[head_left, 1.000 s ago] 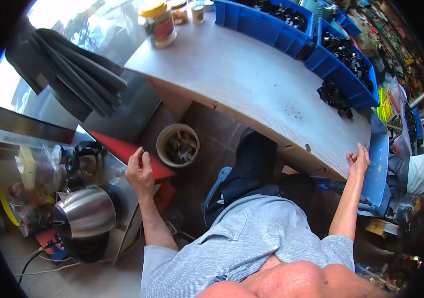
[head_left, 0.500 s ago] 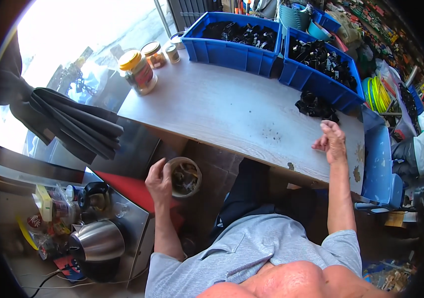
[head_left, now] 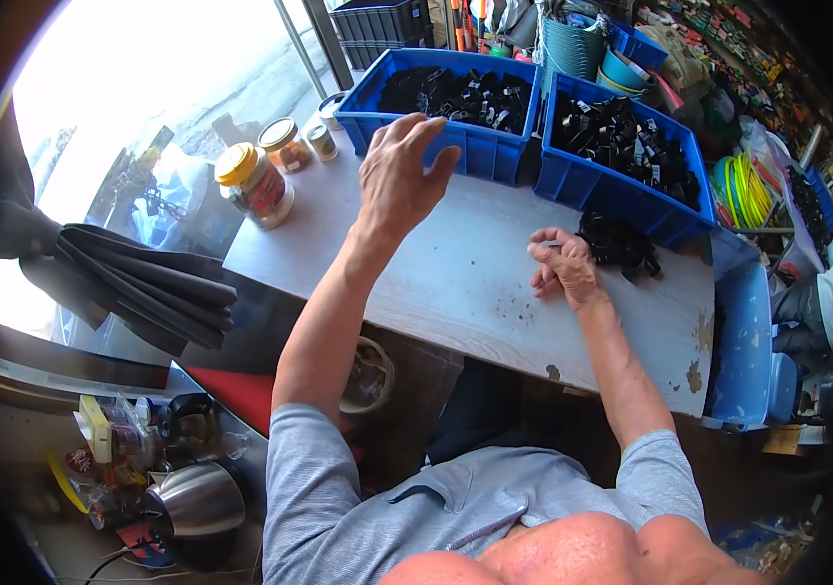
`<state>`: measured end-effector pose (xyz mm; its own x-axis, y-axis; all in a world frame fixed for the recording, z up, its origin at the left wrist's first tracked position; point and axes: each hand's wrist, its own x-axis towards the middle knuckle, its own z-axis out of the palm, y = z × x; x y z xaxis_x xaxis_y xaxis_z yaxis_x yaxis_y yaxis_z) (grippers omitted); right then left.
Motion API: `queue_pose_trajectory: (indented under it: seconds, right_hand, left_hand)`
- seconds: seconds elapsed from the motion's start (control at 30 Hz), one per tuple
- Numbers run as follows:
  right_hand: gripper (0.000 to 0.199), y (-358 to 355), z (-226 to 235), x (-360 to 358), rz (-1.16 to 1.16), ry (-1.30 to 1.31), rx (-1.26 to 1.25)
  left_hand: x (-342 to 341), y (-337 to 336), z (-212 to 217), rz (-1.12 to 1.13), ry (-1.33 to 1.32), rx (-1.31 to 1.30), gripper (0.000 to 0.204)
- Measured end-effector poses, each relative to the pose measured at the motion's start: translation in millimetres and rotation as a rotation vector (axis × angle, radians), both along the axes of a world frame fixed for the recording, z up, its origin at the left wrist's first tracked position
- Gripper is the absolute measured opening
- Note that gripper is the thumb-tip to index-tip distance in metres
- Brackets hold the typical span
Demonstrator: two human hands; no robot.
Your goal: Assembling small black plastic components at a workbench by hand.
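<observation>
My left hand [head_left: 405, 175] is raised above the table in front of the left blue bin [head_left: 490, 158]. Its thumb stands apart from the fingers, and nothing shows in it. My right hand [head_left: 566, 267] hovers low over the table, or rests on it; I cannot tell which. Its fingers are loosely curled with gaps between them, and I see nothing held. Right beside it lies a small heap of black parts [head_left: 619, 244], in front of the right blue bin [head_left: 621, 190]. Both bins hold many similar black pieces, some with small white marks.
A yellow-lidded jar [head_left: 258, 190], a smaller jar [head_left: 285, 146] and a small can [head_left: 321, 142] stand at the table's [head_left: 455, 283] left end. A blue tub [head_left: 740, 341] adjoins its right end. Below left are a bucket [head_left: 389, 375] and a steel kettle [head_left: 204, 502].
My left hand has risen from over the bucket, forward to the left bin. My right hand has moved left and slightly down, beside the black heap. The view has shifted a little.
</observation>
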<state>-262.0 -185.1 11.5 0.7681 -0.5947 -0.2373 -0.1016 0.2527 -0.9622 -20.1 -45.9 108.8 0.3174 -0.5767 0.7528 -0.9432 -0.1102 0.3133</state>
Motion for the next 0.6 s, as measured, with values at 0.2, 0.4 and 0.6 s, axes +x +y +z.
queue_pose_trajectory:
  seconds: [0.2, 0.4, 0.6]
  right_hand:
    - [0.038, -27, -12, -1, 0.2, -0.142, 0.031]
    - [0.034, -27, -19, -2, 0.196, -0.307, 0.255]
    - [0.033, -34, -18, -7, 0.141, -0.339, 0.353]
  left_hand:
    - [34, -102, 5, 0.094, 0.059, 0.464, 0.062]
    - [75, -186, -15, 0.038, 0.138, 0.922, 0.107]
    - [65, -224, -15, 0.091, 0.056, 1.109, 0.107]
